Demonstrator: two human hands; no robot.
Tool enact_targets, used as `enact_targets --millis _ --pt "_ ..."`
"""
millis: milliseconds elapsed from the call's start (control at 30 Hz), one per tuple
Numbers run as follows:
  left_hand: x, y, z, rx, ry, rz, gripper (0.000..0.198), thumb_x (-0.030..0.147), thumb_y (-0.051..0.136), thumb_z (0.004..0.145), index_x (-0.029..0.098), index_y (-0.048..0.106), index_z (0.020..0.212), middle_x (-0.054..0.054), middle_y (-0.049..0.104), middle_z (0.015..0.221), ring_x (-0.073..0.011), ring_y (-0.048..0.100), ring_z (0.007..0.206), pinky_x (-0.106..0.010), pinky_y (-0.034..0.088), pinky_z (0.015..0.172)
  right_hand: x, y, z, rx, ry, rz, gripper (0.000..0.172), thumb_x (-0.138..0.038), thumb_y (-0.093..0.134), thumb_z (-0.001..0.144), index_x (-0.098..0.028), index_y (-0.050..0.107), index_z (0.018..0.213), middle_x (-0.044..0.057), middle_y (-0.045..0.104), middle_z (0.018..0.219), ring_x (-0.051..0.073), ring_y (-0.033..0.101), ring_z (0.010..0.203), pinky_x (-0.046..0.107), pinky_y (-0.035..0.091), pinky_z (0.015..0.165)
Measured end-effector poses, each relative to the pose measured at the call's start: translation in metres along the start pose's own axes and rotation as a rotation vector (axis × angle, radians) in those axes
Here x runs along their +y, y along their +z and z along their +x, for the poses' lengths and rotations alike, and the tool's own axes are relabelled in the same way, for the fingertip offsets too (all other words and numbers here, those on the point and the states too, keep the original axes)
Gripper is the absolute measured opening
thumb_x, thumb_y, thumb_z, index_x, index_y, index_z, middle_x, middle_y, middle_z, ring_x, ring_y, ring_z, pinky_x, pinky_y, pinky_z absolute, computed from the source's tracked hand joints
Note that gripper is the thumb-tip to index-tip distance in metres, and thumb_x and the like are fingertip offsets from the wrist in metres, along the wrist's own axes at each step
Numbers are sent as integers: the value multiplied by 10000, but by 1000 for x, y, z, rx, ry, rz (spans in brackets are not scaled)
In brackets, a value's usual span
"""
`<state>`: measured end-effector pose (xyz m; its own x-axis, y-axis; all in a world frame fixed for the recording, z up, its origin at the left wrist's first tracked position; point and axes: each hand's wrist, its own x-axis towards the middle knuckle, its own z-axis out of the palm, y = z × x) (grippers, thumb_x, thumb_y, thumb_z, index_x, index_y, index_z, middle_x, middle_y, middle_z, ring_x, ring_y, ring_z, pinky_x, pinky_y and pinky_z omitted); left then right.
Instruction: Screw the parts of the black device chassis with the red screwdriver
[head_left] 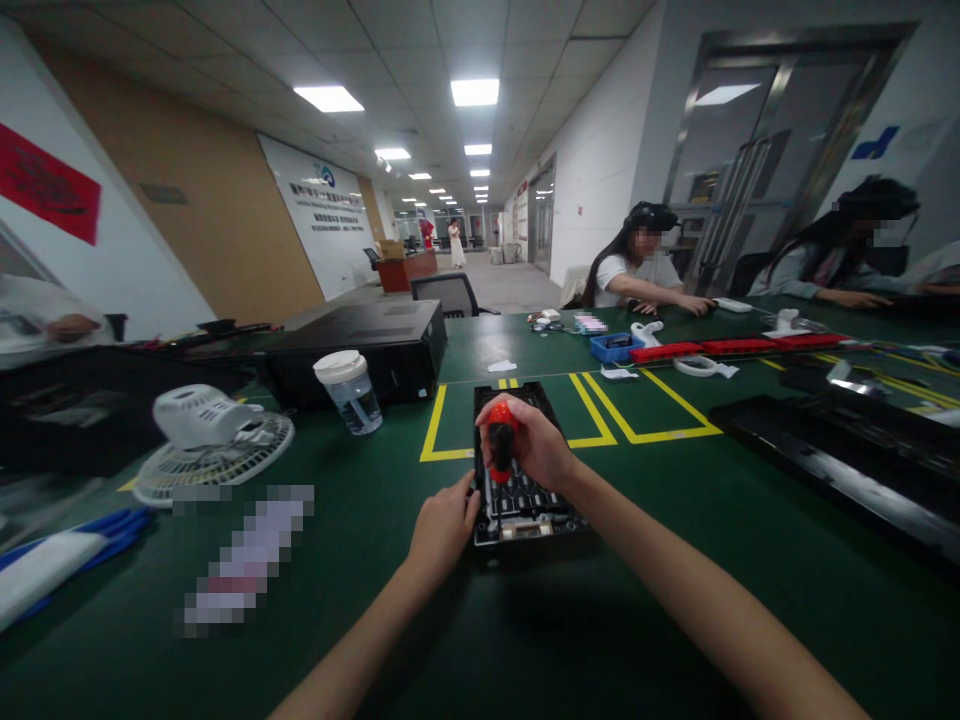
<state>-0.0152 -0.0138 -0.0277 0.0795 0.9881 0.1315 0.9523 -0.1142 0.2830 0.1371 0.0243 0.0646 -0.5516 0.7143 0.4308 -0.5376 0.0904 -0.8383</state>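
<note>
A black rectangular casing (525,510) with a ribbed, patterned inside lies on the green table in front of me. Over it, my right hand (536,445) is closed around the red and black handle of a screwdriver (502,430), seen nearly end-on. The screwdriver's tip is hidden below the handle and hand. My left hand (444,525) grips the casing's left edge near its front corner, fingers along the side and thumb at the rim. Some of its fingertips are out of sight behind the edge.
Left stand a lidded plastic cup (350,390), a black computer case (360,345) and a white fan (214,440). A blue tray (615,347) and red strip (739,347) lie beyond, right. A long black panel (840,470) lies right. Co-workers sit across the table.
</note>
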Motion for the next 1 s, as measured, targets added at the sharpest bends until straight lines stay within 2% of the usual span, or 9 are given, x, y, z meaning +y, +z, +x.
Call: enact_targets --millis 433,800,1000 --pt "-2 3 0 15 11 -3 408 341 299 910 204 430 1272 -84 648 1052 -183 604 954 -262 408 794 -2 -2 -1 -17 10 -93 241 -336 420 851 -132 546 874 28 576 699 128 577 540 255 474 520" --pt "-2 5 0 21 14 12 405 342 298 909 200 441 1261 -83 655 1024 -192 612 919 -271 416 778 -3 -2 -2 -3 22 -137 216 -369 500 835 -154 515 855 -2 572 632 126 581 536 243 476 511" --pt "-2 4 0 16 14 -14 400 335 307 909 209 432 1268 -81 646 1057 -182 602 961 -261 412 791 -3 -3 -1 7 4 -150 201 -356 525 826 -158 486 825 -10 574 618 125 583 524 238 469 494"
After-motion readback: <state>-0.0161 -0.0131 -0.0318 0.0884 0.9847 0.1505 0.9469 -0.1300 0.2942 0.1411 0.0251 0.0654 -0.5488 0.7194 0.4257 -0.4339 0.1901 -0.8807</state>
